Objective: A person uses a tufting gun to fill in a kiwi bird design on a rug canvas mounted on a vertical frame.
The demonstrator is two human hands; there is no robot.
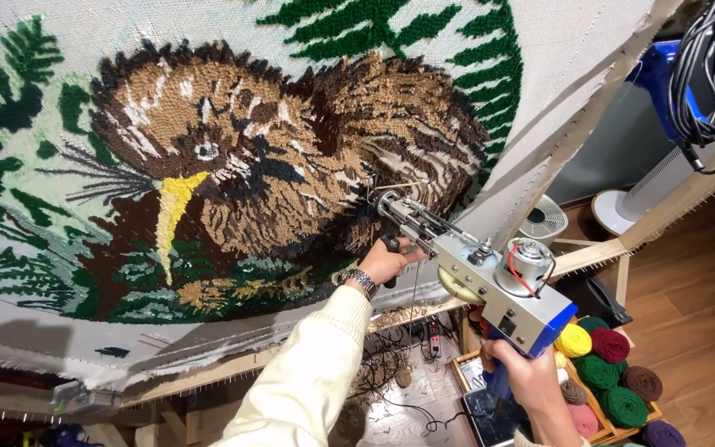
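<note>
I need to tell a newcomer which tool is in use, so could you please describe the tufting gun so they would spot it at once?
Start at the big bird rug stretched on the wooden frame. At its right edge, the left hand and right hand hold the tufting gun with its tip against the cloth. It is the only metal thing there: a grey and blue box with a silver motor on top.

A person's left arm wears a cream ribbed-knit sleeve (304, 377) and a silver metal-link wristwatch (361, 281); the left hand (386, 261) and right hand (523, 372) are bare, without gloves.
</note>
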